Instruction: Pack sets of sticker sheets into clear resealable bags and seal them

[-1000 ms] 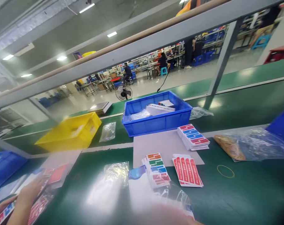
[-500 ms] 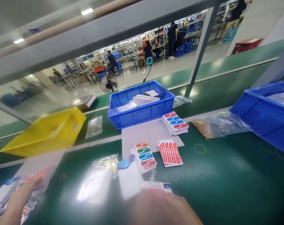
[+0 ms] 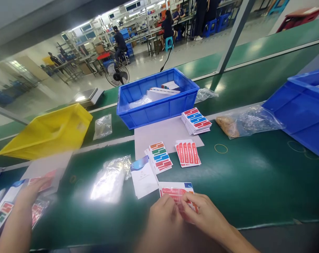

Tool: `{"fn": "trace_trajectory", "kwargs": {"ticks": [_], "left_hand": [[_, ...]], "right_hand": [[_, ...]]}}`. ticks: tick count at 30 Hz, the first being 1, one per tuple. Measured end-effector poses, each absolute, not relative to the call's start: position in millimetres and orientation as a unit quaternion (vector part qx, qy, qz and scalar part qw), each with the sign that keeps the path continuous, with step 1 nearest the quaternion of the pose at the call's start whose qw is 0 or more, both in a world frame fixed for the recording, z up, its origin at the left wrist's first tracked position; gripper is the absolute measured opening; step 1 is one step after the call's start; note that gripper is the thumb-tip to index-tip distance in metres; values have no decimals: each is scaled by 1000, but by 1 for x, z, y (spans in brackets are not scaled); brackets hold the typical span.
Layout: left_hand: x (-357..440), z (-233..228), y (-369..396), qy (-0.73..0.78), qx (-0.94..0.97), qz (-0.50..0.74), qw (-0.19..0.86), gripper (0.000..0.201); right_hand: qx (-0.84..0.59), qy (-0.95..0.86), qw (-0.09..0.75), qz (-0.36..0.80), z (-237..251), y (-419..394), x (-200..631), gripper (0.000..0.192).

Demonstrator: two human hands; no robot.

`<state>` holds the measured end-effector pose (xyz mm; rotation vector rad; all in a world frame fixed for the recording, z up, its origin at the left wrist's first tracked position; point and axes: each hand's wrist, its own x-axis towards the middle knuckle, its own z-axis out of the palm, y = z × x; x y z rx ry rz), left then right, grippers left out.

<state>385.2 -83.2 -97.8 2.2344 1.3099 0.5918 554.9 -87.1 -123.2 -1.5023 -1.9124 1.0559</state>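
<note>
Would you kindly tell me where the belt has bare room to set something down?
Bare belt lies right of the red labels, below the rubber band and blue bin. It is crowded around the hands and clear bag.

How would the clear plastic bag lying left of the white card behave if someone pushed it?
The clear plastic bag looks thin, crinkled and flat, so probably floppy and very light. Its glossy film on the smooth green belt would likely slide or bunch up.
</note>
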Motion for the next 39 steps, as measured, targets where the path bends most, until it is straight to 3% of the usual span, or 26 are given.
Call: {"fn": "trace_trajectory", "kwargs": {"ticks": [7, 11, 15, 22, 31, 39], "left_hand": [[357, -98, -77, 575, 765, 247, 153, 24], [364, -101, -75, 563, 771, 248, 163, 22], [389, -109, -78, 534, 781, 267, 182, 19], [419, -138, -82, 530, 778, 305, 145, 18], [434, -175, -94, 523, 798, 237, 183, 15], [438, -188, -101, 496, 826, 196, 183, 14]], "right_hand": [[-624, -642, 304, 325, -129, -96, 588, 29], [-639, -631, 380, 221, -108, -116, 608, 27], [-576, -703, 385, 160, -96, -133, 605, 24], [-621, -628, 320, 343, -107, -138, 597, 31], [-649, -485, 314, 495, -126, -148, 621, 43], [-591, -387, 322, 630, -149, -144, 619, 49]]}}
